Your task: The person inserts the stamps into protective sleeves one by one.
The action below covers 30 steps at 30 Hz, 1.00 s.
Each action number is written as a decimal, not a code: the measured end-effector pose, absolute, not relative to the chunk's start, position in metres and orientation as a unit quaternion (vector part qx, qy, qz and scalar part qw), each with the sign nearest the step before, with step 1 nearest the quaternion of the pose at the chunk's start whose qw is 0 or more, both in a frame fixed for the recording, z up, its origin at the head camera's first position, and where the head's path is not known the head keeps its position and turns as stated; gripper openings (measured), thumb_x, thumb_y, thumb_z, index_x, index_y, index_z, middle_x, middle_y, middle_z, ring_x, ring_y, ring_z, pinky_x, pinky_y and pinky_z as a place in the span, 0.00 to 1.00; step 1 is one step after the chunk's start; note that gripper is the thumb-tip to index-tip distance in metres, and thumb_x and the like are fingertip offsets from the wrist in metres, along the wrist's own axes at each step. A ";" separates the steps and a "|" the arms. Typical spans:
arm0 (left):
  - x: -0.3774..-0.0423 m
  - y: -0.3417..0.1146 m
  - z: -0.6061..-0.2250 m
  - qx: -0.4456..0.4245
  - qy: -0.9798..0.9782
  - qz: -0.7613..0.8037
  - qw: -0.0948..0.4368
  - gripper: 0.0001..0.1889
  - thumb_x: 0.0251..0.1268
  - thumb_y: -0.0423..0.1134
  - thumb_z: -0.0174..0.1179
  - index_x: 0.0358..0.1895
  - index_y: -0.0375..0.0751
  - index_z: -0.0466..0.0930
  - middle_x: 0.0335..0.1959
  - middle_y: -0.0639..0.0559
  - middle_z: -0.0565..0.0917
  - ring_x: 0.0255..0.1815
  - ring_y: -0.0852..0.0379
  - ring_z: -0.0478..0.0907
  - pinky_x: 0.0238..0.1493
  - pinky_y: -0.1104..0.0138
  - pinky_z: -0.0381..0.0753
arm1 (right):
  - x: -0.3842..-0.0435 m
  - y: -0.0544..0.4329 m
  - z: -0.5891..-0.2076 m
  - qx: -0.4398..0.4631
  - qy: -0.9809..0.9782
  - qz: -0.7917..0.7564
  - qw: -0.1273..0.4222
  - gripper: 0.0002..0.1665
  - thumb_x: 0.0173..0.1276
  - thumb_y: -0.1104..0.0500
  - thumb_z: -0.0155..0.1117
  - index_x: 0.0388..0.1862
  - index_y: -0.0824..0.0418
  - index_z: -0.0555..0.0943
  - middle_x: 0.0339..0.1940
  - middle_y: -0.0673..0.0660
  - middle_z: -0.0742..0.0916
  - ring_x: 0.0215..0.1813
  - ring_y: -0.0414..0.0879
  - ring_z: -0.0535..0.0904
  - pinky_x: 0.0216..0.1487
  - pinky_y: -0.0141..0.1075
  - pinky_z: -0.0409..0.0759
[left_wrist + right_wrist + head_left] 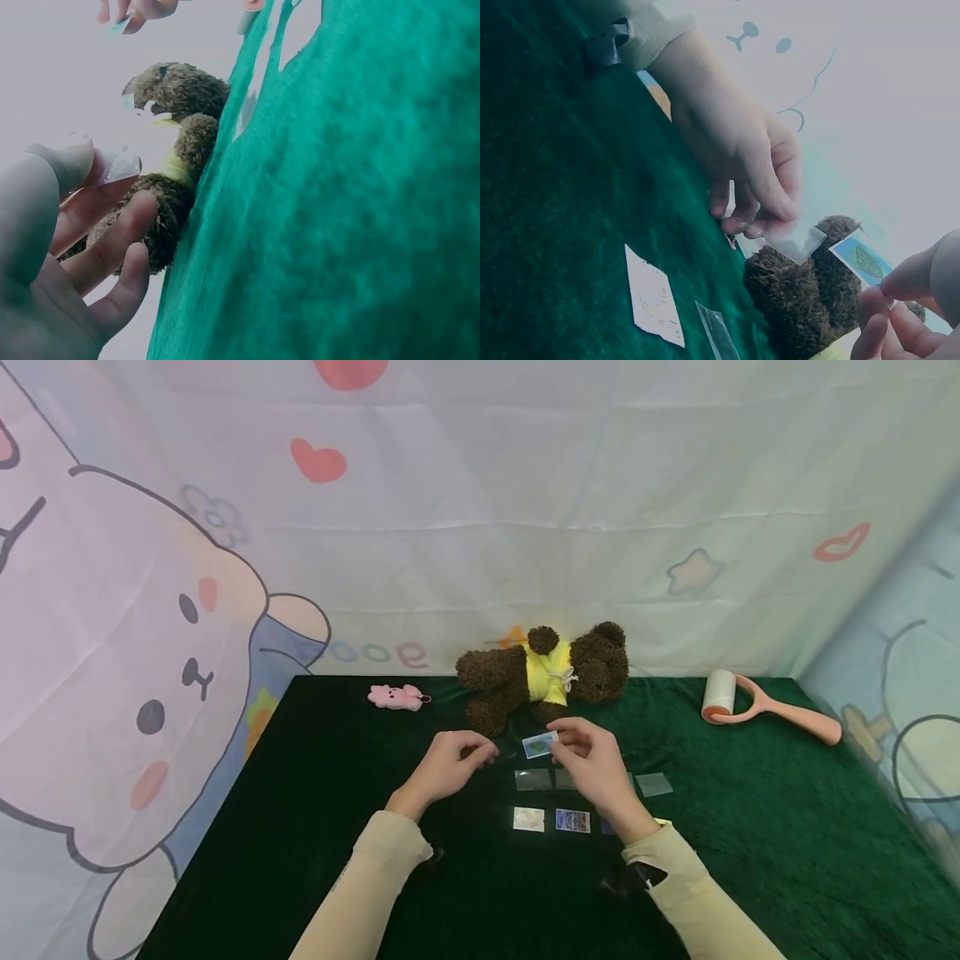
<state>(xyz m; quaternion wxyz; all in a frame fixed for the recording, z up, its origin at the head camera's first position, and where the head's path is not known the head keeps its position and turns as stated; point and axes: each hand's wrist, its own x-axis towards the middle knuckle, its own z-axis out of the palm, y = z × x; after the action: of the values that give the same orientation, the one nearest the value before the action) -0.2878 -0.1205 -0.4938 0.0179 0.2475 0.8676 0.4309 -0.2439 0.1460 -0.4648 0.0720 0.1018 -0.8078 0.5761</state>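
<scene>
My right hand (596, 768) pinches a small postage stamp (540, 745) by its right edge; it has a perforated white border and a green shape on blue. To its left, my left hand (448, 766) holds a small clear plastic sleeve (801, 246) between thumb and fingers, hard to make out in the head view. Stamp and sleeve are apart, both raised above the cloth. Below the right hand lies a row of clear sleeves (533, 779), partly covered by that hand. Nearer the front are a pale stamp (528, 819) and a blue-purple stamp (573, 821); others hide behind the right wrist.
A brown teddy bear (525, 681) in a yellow top lies along the back of the dark green cloth (315, 860). Left of it is a pink plush keychain (397, 697). At the right back rests a lint roller (772, 706) with a pink handle. A printed curtain (480, 485) hangs behind.
</scene>
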 end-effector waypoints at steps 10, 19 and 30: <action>-0.291 -0.116 -0.492 0.249 0.854 0.456 -0.031 0.08 0.77 0.42 0.65 0.49 0.47 0.92 0.44 0.58 0.91 0.45 0.60 0.85 0.54 0.57 0.85 | -0.247 0.148 -0.465 0.122 -0.820 0.546 0.119 0.12 0.76 0.63 0.66 0.55 0.60 0.86 0.43 0.58 0.89 0.44 0.48 0.85 0.45 0.38 0.82; -0.288 -0.115 -0.493 0.226 0.851 0.472 -0.031 0.07 0.73 0.44 0.69 0.45 0.50 0.93 0.43 0.59 0.91 0.45 0.60 0.86 0.52 0.57 0.85 | -0.248 0.147 -0.466 0.143 -0.820 0.538 0.134 0.11 0.76 0.64 0.67 0.55 0.58 0.86 0.45 0.57 0.89 0.44 0.48 0.87 0.43 0.37 0.84; -0.285 -0.109 -0.492 0.207 0.857 0.472 0.001 0.06 0.68 0.48 0.73 0.40 0.53 0.95 0.38 0.61 0.91 0.39 0.59 0.84 0.46 0.58 0.85 | -0.247 0.145 -0.467 0.138 -0.828 0.527 0.135 0.11 0.75 0.63 0.68 0.54 0.58 0.86 0.43 0.56 0.89 0.42 0.47 0.88 0.41 0.35 0.84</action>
<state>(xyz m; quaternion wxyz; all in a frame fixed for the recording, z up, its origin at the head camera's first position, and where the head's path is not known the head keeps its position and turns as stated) -0.2846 -0.1093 -0.4919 0.0008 0.2065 0.8568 0.4725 -0.2467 0.1446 -0.4673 0.1345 0.1382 -0.8275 0.5273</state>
